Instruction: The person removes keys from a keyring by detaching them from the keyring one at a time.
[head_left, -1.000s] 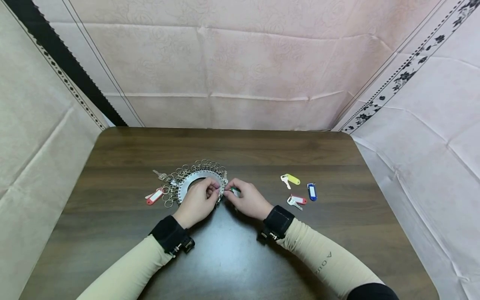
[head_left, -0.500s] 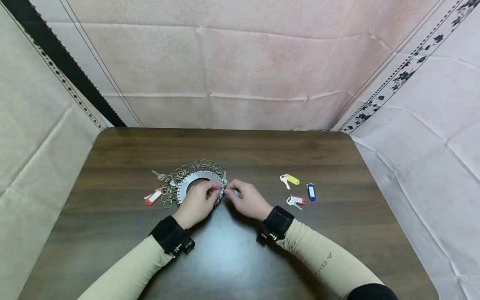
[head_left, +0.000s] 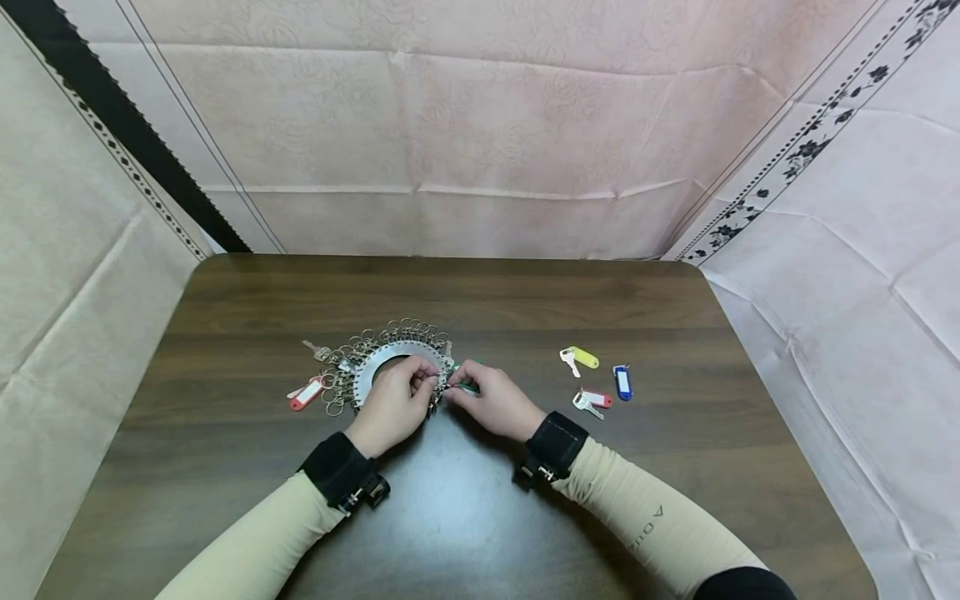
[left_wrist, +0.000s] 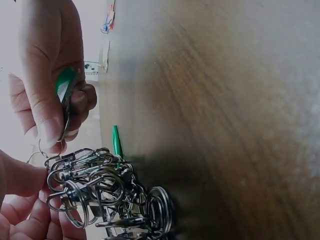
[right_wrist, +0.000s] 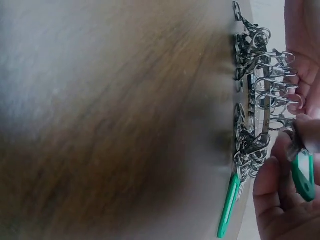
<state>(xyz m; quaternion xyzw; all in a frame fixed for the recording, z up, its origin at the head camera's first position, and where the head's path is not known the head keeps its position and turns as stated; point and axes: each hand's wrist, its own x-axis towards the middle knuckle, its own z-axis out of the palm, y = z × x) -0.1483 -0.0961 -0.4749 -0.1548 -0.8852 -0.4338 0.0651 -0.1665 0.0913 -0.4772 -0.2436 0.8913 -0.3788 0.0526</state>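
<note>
A round grey metal key holder point(head_left: 365, 377), fringed with small snap clasps and split rings, lies left of the table's middle. At its right side my left hand point(head_left: 396, 400) pinches one snap clasp point(left_wrist: 52, 165) between thumb and fingers. Just right of it, my right hand point(head_left: 497, 403) pinches a green key tag point(right_wrist: 303, 175) by its metal ring end, with the ring right at that clasp. The tag sits mostly inside the curled fingers. A second green key tag point(right_wrist: 229, 206) hangs from the holder, low by the table.
On the holder's left side hang a red key tag point(head_left: 307, 393) and a silver key point(head_left: 319, 351). To the right on the wooden table point(head_left: 480, 517) lie a yellow tag point(head_left: 585, 358) with a key, a red tag point(head_left: 597, 400) with a key, and a blue tag point(head_left: 623, 383).
Both hands stay at the holder's right side. The right fingers shift slightly and the green tag turns in them. The holder and the loose tags keep their places.
</note>
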